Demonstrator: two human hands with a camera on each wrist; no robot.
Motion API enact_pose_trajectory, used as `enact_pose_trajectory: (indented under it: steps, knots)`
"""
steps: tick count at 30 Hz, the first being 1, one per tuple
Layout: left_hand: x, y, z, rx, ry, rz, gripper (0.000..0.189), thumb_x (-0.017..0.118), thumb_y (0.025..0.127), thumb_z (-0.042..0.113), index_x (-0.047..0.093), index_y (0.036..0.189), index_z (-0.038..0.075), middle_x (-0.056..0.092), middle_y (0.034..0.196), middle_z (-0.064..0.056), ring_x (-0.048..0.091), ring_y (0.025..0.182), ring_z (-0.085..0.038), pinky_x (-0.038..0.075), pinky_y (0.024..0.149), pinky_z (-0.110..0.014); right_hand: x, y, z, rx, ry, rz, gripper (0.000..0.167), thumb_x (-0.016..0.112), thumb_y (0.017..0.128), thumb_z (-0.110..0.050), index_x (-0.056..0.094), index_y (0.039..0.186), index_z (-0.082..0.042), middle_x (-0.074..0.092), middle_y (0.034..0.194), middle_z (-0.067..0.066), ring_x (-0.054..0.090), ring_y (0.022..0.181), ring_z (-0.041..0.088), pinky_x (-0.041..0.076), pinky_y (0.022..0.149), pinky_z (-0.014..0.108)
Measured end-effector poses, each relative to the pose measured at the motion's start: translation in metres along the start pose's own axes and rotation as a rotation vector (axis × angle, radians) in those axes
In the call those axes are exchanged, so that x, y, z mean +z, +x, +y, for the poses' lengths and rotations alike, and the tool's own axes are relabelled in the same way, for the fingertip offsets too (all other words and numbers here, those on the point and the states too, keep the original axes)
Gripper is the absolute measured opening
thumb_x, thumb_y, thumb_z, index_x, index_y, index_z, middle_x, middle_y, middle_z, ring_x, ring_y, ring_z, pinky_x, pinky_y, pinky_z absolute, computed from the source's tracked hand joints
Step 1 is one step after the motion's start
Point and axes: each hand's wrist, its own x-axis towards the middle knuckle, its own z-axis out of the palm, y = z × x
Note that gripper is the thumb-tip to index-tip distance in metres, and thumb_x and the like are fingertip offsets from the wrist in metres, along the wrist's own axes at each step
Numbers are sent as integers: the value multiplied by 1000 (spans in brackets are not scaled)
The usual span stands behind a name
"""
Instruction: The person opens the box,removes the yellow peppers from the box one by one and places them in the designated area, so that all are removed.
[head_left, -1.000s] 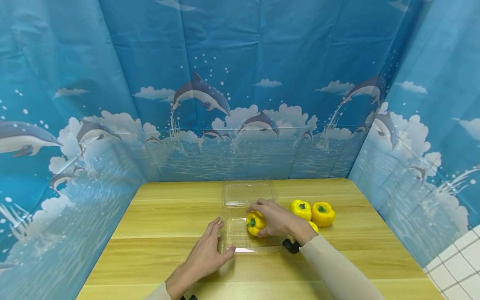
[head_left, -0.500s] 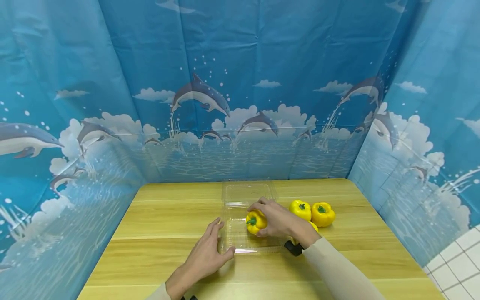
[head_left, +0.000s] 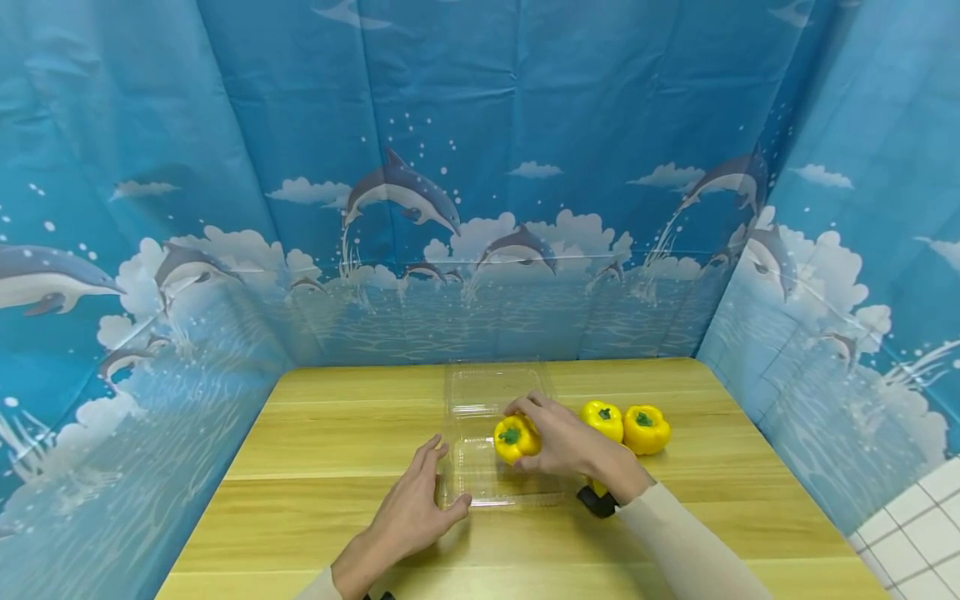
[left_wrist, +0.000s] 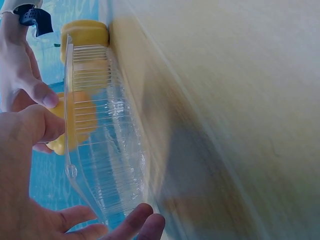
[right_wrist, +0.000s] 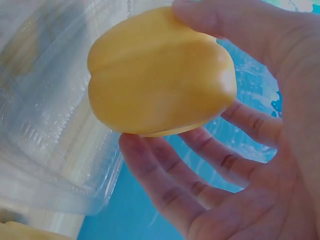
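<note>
A yellow bell pepper [head_left: 514,440] with a green stem hangs in my right hand [head_left: 561,440], over the near half of a clear plastic clamshell container [head_left: 471,485]. In the right wrist view, thumb and fingertips pinch the pepper [right_wrist: 160,75] from opposite sides, with the container wall [right_wrist: 60,170] beside it. My left hand [head_left: 414,504] lies at the container's left front corner, thumb and fingers spread apart. Seen from the left wrist, its fingers [left_wrist: 135,220] reach round the clear side wall; whether they touch it, I cannot tell.
The container's lid half [head_left: 497,385] lies folded back toward the curtain [head_left: 420,317]. Right of it stand two more yellow peppers, one paler [head_left: 602,418] and one deeper [head_left: 647,428]. Another yellow pepper is mostly hidden beneath my right wrist. All rest on a wooden table [head_left: 330,433].
My right hand has shifted slightly right with the pepper, whose stem has swung from the left side toward the middle of its visible face. The left hand has stayed in place.
</note>
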Motion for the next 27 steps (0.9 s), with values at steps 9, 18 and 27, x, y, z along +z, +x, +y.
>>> enact_pose_trajectory:
  steps: [9, 18, 27]
  knots:
    - [2, 1, -2, -4, 7, -2, 87, 69, 88, 58, 39, 153, 9, 23, 164, -2, 62, 113, -23, 57, 83, -44, -4, -6, 2, -1, 14, 44, 72, 86, 78, -42, 51, 138, -24, 52, 123, -6, 53, 99, 8, 52, 81, 26]
    - [2, 1, -2, 2, 5, 0, 85, 69, 88, 57, 40, 152, 8, 26, 163, -6, 60, 116, -26, 57, 82, -45, -11, -13, 2, 20, 50, 53, 73, 83, 81, -45, 47, 144, -31, 51, 124, -5, 54, 91, 7, 52, 74, 23]
    - [2, 2, -2, 2, 2, 10, 85, 69, 88, 56, 40, 152, 8, 26, 163, -6, 60, 118, -28, 56, 84, -47, -20, -20, 4, 33, 48, 71, 69, 82, 81, -47, 50, 140, -31, 51, 123, -6, 55, 89, 6, 52, 73, 24]
